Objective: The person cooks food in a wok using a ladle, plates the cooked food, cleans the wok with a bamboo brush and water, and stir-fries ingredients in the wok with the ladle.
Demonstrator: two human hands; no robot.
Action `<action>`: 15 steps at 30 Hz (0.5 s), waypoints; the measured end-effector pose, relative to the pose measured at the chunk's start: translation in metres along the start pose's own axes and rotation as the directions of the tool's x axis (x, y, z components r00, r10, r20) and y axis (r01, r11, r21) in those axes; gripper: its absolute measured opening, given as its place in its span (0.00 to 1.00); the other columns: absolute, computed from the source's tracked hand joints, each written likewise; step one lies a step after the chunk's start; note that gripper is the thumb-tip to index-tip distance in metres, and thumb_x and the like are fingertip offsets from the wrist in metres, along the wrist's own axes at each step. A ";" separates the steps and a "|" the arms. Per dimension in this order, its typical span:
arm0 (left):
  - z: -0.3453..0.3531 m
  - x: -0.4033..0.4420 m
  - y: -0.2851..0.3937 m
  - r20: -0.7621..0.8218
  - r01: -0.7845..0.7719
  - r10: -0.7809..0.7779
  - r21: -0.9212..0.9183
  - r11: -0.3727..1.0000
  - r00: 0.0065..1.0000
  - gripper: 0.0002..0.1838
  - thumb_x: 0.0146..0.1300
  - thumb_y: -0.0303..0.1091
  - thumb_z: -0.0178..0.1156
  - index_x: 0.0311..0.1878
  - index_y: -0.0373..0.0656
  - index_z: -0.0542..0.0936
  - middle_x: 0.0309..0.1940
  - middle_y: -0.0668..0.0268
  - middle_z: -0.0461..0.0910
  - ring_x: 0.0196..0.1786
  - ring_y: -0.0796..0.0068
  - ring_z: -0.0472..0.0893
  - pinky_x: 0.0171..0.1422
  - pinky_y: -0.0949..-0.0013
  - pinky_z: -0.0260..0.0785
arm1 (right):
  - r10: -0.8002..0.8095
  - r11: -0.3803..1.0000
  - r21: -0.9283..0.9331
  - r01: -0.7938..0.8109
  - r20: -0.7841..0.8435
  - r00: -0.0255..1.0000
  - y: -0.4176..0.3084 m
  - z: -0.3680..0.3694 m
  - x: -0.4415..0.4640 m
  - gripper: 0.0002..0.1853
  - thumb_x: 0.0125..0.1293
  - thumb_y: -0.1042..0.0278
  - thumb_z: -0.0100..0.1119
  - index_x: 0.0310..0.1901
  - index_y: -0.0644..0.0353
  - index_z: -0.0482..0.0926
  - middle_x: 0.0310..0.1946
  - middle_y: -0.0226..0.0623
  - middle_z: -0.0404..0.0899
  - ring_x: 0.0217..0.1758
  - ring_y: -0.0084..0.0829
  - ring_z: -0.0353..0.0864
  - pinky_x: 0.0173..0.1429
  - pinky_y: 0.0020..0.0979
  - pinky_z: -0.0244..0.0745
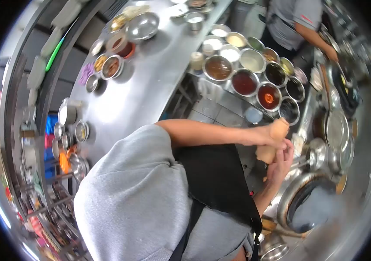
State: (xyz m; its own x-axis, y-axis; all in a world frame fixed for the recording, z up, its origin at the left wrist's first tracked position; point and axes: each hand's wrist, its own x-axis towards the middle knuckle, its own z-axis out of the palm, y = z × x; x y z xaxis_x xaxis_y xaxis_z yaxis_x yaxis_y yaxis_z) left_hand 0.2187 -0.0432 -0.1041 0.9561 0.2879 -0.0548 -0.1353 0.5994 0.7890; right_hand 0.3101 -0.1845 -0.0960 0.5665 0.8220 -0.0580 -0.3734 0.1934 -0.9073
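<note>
My left hand (259, 135) is closed around a tan, soft-looking cloth-like piece (279, 128), whose exact kind I cannot make out. One end sticks out above the hand and another part hangs below it. Just beneath, my right hand (281, 162) meets the same tan piece with bent fingers, partly overlapping the left fingertips. Both hands are in front of the black apron (216, 174). Nearby on the right, a large dark wok (311, 204) gives off steam.
Several metal bowls of sauces and seasonings, including a red sauce (244, 82), stand beyond my hands. A steel counter (129, 95) with bowls runs to the left. A co-worker (296, 21) works at the stove, top right. Strainers (337, 130) lie right of me.
</note>
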 end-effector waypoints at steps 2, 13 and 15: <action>-0.016 -0.018 0.015 -0.016 0.055 -0.055 -0.034 0.998 0.998 0.31 0.61 0.40 0.68 0.62 0.42 0.65 0.50 0.65 0.76 0.54 0.75 0.77 0.58 0.68 0.72 | -0.021 0.997 -0.069 0.018 -0.047 0.999 0.014 0.035 0.010 0.20 0.68 0.75 0.54 0.61 0.64 0.66 0.52 0.40 0.75 0.47 0.27 0.76 0.44 0.23 0.74; -0.053 -0.066 0.012 -0.455 0.197 -0.215 -0.088 0.976 0.864 0.18 0.57 0.30 0.66 0.49 0.40 0.73 0.35 0.66 0.79 0.40 0.73 0.80 0.43 0.64 0.75 | -0.075 0.866 -0.442 -0.233 -0.577 0.813 0.128 0.012 -0.038 0.13 0.63 0.77 0.55 0.51 0.61 0.75 0.45 0.34 0.78 0.42 0.22 0.78 0.31 0.21 0.74; -0.042 -0.066 0.027 -0.353 0.280 -0.317 -0.152 0.948 0.880 0.15 0.58 0.31 0.65 0.46 0.40 0.75 0.37 0.65 0.79 0.40 0.72 0.81 0.43 0.63 0.75 | -0.091 0.904 -0.354 -0.238 -0.706 0.702 0.139 0.000 -0.046 0.16 0.61 0.75 0.59 0.52 0.60 0.75 0.45 0.33 0.78 0.43 0.23 0.77 0.39 0.24 0.75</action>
State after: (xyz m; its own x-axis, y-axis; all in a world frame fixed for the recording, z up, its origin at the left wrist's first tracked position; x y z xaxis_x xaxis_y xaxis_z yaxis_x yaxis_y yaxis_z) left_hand 0.1409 -0.0147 -0.1048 0.7928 0.3269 -0.5144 0.1003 0.7625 0.6392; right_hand 0.2320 -0.1957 -0.2198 0.9507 0.1810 -0.2520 -0.2128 -0.2106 -0.9541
